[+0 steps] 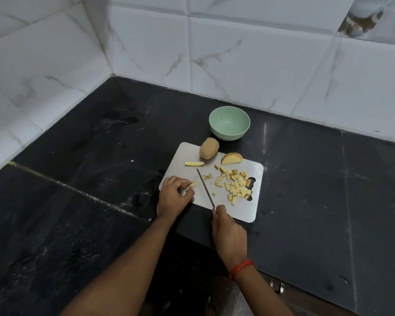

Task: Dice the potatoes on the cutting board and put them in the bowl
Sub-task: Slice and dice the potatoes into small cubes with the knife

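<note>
Head view, looking down on a black stone counter (pixel 100 179) that meets a white marble-patterned tile wall (pixel 249 65).

A pale cutting board (pixel 187 153) lies just right of frame centre, its handle cut-out at the right edge. A mint-green bowl (pixel 228 135) stands on the counter directly above the board, near it but not touching; its inner surface is visible down to the bottom.

Items on the board:
- a whole unpeeled potato (pixel 209 148) at the upper edge;
- a cut potato half (pixel 232 158) just to its right;
- a single potato strip (pixel 194 164) below the whole potato;
- a pile of diced potato pieces (pixel 236 185) on the right side, reaching the cut-out, with a few strays towards the middle.

The left hand (pixel 172 197) sits at the board's left edge, fingers curled, thumb and fingertips pinching a short potato piece (pixel 191 185).

The right hand (pixel 229 233) is at the board's lower edge, fingers wrapped around the handle of a knife (pixel 206 191); the handle itself is hidden in the grip. The narrow blade runs up and left across the board, between the held piece and the diced pile. Whether the edge touches the board cannot be determined.

A red thread band (pixel 241 267) circles the right wrist.
</note>
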